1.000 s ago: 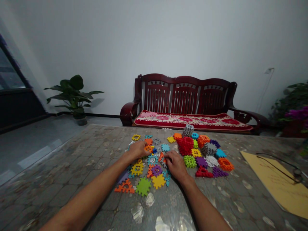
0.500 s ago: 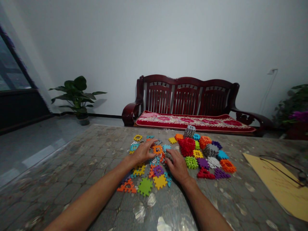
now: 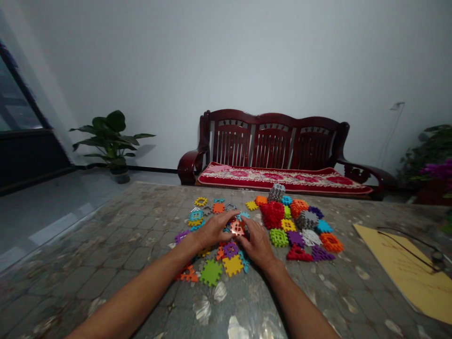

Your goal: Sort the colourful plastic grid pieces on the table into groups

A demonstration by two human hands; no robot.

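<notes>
Head view: both hands meet over the scattered plastic tiles in the middle of the desk [image 3: 106,235]. The left hand [image 3: 213,230] and the right hand [image 3: 259,242] pinch one orange tile [image 3: 237,228] between their fingertips, lifted just off the pile; thumbs and forefingers closed on it from either side.

Step in hand, as I judge it: picking out a single piece and turning or readying it for joining. The next move would call for a matching piece, and a firm, squared grip so the notched edges line up.

Loose flat tiles lie close under and near of the hands: green tile [image 3: 211,273], yellow tile [image 3: 233,266], purple tile [image 3: 230,249]. To the right, well clear of the right hand, stand built-up pieces: a red block [image 3: 272,214], a grey block [image 3: 307,219].

Room: open desk on the left and near side; the near edge is out of view. Far right, a yellow sheet [image 3: 406,263] with a dark cord across it. The far edge lies just beyond the tiles, a wooden bench [image 3: 271,141] behind.
</notes>
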